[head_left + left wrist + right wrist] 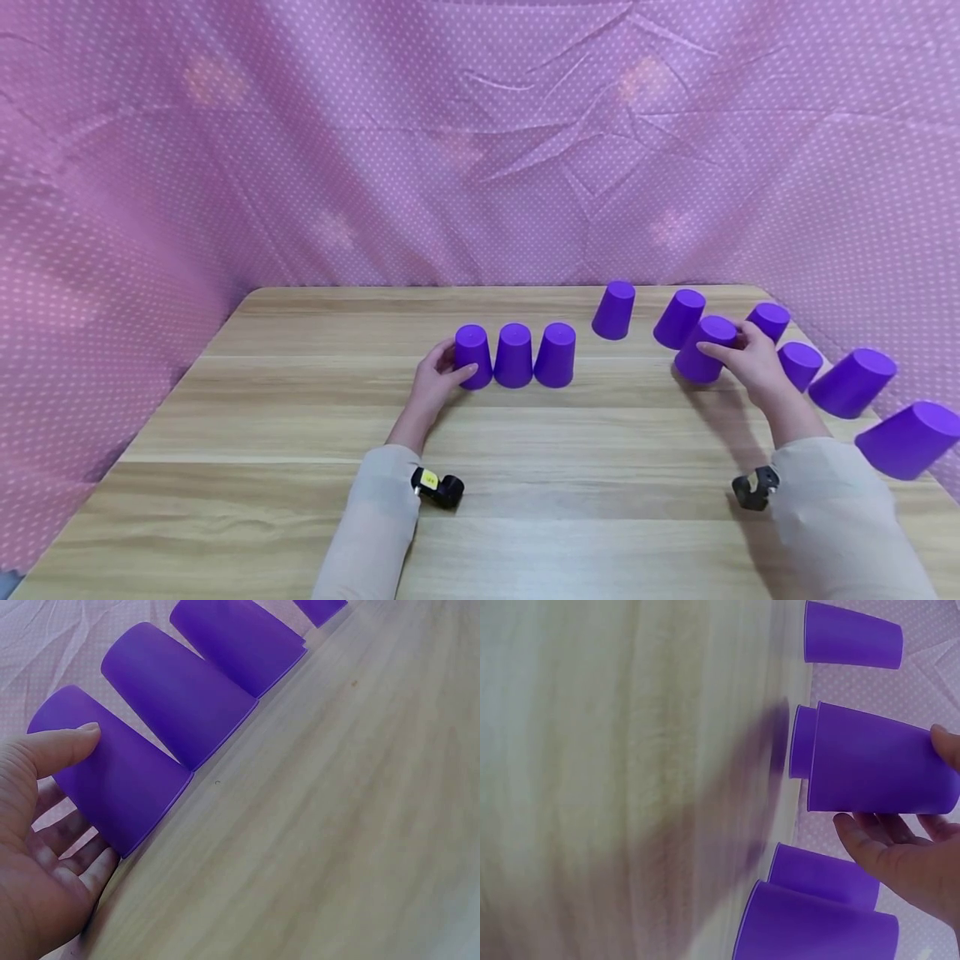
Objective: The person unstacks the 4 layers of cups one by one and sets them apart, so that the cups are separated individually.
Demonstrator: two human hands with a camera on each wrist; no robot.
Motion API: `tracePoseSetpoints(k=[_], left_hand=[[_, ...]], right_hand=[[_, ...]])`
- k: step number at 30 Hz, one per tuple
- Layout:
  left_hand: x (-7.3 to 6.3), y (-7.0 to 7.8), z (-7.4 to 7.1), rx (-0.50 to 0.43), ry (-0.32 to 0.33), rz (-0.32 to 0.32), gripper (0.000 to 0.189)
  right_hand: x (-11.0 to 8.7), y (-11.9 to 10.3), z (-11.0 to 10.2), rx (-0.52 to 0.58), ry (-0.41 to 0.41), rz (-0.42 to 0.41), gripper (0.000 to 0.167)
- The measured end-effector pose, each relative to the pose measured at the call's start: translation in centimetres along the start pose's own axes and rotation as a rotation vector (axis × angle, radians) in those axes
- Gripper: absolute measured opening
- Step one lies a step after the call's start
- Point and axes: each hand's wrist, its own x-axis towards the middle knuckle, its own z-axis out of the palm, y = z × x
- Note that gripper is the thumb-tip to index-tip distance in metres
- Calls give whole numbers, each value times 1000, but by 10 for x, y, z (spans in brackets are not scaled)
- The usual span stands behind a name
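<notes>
Three purple cups stand upside down in a row at the middle of the table. My left hand (435, 382) holds the leftmost cup (472, 354), thumb on its near side and fingers round behind it. Beside it are the middle cup (513, 357) and the right cup (555, 357), rims close together in the left wrist view. My right hand (756, 367) grips another upside-down purple cup (877, 761) between thumb and fingers. That cup is raised above the table, its shadow falling on the wood, and it overlaps a cup behind it (802, 742) in the right wrist view.
More upside-down purple cups stand round the right hand: one at the back (613, 311), one behind the held cup (677, 321), and several along the right edge, the nearest (907, 442) beside the right forearm. A pink dotted curtain (450, 167) hangs behind the wooden table (262, 417).
</notes>
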Motion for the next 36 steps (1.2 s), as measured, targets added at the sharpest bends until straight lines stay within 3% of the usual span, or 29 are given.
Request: tracePoseSetpoints(k=[23,36], left_hand=[[2,-1,1,-5,-2,18,56],[0,0,0,4,2,17,56]], right_hand=[[4,17,-2,56,-3,56,71],[-1,13,-3,18,-55,44,67]])
